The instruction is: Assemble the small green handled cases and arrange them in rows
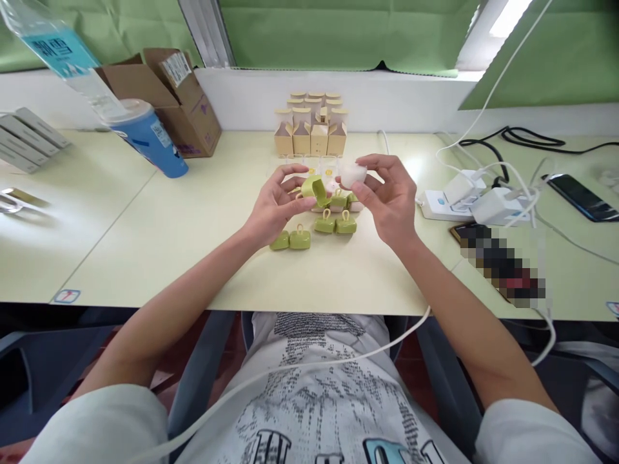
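My left hand [276,205] is closed round a small green case [314,187] whose lid stands open, held just above the pale yellow table [159,232]. My right hand [387,196] pinches a small white rounded piece [353,174] beside the open case. Below and between the hands several closed green cases with loop handles [334,223] sit on the table, and two more [291,240] lie near my left wrist. Behind them stands a stack of small tan boxes [310,125].
A blue cup [149,138] and a clear water bottle [58,55] stand at the left, next to an open cardboard box [169,96]. At the right lie a white power strip with chargers [476,200], cables and a dark phone [583,196].
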Available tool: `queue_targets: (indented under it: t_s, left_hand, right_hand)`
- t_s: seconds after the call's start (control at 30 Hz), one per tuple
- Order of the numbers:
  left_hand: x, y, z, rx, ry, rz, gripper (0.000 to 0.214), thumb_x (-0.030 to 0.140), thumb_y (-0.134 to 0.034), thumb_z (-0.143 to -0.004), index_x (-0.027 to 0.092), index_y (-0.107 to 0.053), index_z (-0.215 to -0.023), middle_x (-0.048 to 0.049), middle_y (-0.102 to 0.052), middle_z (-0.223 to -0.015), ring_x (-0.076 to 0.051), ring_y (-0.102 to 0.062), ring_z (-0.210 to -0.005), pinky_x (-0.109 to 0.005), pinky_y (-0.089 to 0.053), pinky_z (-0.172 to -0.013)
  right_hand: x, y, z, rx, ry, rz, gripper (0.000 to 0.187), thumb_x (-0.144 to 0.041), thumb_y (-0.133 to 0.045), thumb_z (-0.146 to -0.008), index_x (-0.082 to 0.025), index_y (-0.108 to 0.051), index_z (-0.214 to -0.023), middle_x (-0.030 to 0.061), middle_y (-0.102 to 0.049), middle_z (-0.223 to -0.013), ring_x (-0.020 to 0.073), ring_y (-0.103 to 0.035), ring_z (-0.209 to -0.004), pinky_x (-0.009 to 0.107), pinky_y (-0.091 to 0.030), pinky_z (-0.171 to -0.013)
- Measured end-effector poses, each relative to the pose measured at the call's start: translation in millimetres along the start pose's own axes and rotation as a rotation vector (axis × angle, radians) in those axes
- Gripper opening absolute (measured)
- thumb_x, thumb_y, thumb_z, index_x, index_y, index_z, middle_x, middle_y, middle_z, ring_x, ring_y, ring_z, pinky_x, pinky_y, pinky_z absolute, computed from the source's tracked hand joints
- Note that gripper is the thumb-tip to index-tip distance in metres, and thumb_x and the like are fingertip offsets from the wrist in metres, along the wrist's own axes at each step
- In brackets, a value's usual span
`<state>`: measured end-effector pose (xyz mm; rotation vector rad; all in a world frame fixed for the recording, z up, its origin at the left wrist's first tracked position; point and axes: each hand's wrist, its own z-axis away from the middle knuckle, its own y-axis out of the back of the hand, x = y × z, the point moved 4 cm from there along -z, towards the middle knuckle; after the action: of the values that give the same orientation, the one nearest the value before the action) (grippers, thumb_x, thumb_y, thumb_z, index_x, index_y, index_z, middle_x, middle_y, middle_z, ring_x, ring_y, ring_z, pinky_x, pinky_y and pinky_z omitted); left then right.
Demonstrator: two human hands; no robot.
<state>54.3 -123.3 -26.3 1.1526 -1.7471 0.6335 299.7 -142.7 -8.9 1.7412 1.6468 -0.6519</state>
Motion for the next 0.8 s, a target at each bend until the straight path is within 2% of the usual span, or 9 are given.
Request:
queue_targets:
  t_s: [0.07, 0.17, 0.3, 0.43, 0.57, 0.8]
  left_hand:
    - [0, -3.4, 0, -0.015, 0.004, 0.012, 0.070, 0.061, -0.102, -0.092, 0.030, -0.070, -0.146, -0.0100, -0.081, -0.138, -0.031, -0.087, -0.125, -0.046, -0.074, -0.108]
    - [0, -7.9, 1, -0.001, 0.025, 0.038, 0.063, 0.056, -0.106, -0.088, 0.029, -0.082, -0.140, -0.0107, -0.084, -0.140, -0.032, -0.084, -0.130, -0.045, -0.073, -0.110]
    - [0, -8.9, 2, 0.026, 0.059, 0.062, 0.063, 0.049, -0.110, -0.082, 0.030, -0.088, -0.137, -0.0110, -0.087, -0.139, -0.030, -0.085, -0.127, -0.043, -0.074, -0.108]
    - [0, -6.3, 1, 0.031, 0.057, 0.064, 0.059, 0.046, -0.110, -0.082, 0.030, -0.090, -0.135, -0.0108, -0.088, -0.139, -0.030, -0.085, -0.128, -0.043, -0.074, -0.109]
    - [1, -6.4, 1, 0.002, 0.044, 0.038, 0.058, 0.047, -0.110, -0.083, 0.030, -0.090, -0.135, -0.0109, -0.089, -0.139, -0.033, -0.087, -0.127, -0.044, -0.075, -0.107]
    - [2, -6.6, 2, -0.024, -0.018, -0.014, 0.059, 0.044, -0.111, -0.084, 0.029, -0.086, -0.136, -0.0099, -0.088, -0.135, -0.031, -0.087, -0.125, -0.041, -0.076, -0.101]
  right_hand:
    - [-7, -8, 5, -0.001, -0.002, -0.018, 0.059, -0.084, -0.089, -0.094, -0.036, -0.078, -0.127, 0.0047, -0.082, -0.129, 0.0267, -0.084, -0.113, 0.049, -0.077, -0.104]
    - [-12, -18, 11, -0.027, 0.001, -0.068, 0.054, -0.078, -0.095, -0.092, -0.035, -0.082, -0.121, 0.0035, -0.086, -0.121, 0.0242, -0.083, -0.106, 0.044, -0.076, -0.098]
    - [-11, -22, 14, -0.062, 0.010, -0.059, 0.048, -0.072, -0.098, -0.092, -0.034, -0.086, -0.119, 0.0037, -0.086, -0.119, 0.0243, -0.082, -0.106, 0.043, -0.075, -0.096]
    - [-11, -20, 14, -0.083, 0.042, -0.039, 0.039, -0.062, -0.093, -0.099, -0.035, -0.090, -0.127, 0.0052, -0.084, -0.121, 0.0254, -0.082, -0.114, 0.044, -0.075, -0.098]
    - [-13, -21, 15, -0.125, 0.051, 0.046, 0.038, -0.061, -0.089, -0.102, -0.037, -0.090, -0.132, 0.0058, -0.086, -0.122, 0.0270, -0.081, -0.111, 0.046, -0.075, -0.095]
    - [-16, -23, 19, -0.078, 0.144, 0.179, 0.035, -0.040, -0.086, -0.102, -0.039, -0.089, -0.137, 0.0051, -0.082, -0.123, 0.0276, -0.078, -0.112, 0.046, -0.074, -0.092]
